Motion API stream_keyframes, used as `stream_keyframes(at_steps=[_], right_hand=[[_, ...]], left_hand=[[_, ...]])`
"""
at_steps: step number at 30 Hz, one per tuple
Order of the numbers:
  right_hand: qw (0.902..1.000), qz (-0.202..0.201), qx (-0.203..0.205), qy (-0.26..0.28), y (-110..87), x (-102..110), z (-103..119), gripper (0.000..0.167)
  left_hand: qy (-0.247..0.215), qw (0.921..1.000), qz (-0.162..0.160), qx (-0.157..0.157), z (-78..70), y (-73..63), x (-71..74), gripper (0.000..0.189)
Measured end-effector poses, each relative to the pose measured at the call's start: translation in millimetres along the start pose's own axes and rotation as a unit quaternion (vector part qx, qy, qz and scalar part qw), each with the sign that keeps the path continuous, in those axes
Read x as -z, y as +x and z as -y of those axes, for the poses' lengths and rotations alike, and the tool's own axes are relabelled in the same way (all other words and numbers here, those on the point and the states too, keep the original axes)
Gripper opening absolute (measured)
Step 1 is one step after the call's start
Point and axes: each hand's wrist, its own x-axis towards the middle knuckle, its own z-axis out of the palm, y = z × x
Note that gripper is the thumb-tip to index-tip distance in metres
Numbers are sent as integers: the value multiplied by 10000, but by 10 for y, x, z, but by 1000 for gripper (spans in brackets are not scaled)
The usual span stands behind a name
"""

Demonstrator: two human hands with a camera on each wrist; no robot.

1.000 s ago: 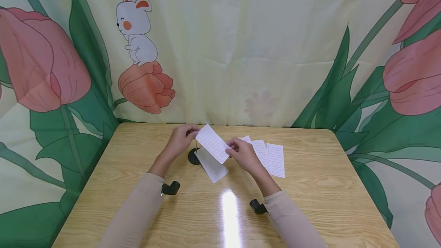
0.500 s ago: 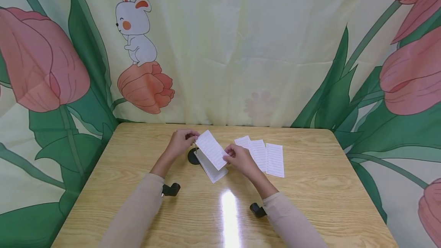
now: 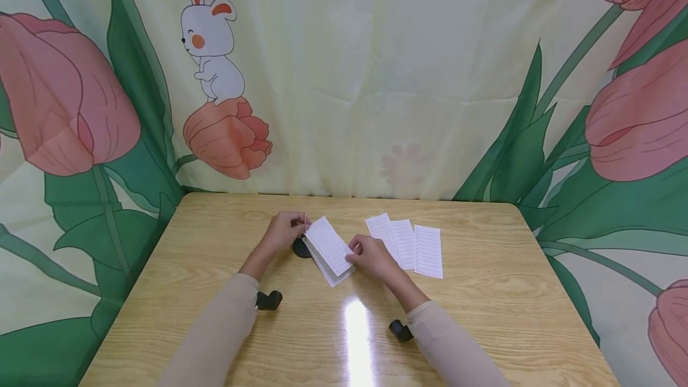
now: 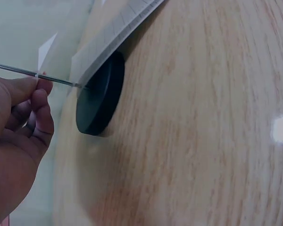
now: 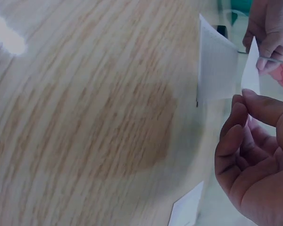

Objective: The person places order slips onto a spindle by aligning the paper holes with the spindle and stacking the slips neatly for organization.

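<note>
Lined card (image 3: 326,245): I've got it pinched, left hand (image 3: 283,232) at the rod (image 4: 61,80), right hand (image 3: 372,255) at the other end, guess that stops it twisting

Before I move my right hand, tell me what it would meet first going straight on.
Past the card that the right hand pinches, probably the rod, with the left hand right there too; depth is unclear, so either might come first.
</note>
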Motion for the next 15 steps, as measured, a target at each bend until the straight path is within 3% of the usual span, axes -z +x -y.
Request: stream_keyframes(at_steps=[6, 15], right_hand=[[9997, 88, 152, -144, -6, -31, 7, 15], [9992, 272, 154, -243, -9, -94, -18, 16]], left_hand=[[190, 9997, 27, 134, 59, 3, -51, 7], [394, 9991, 134, 18, 105, 3, -89, 11]])
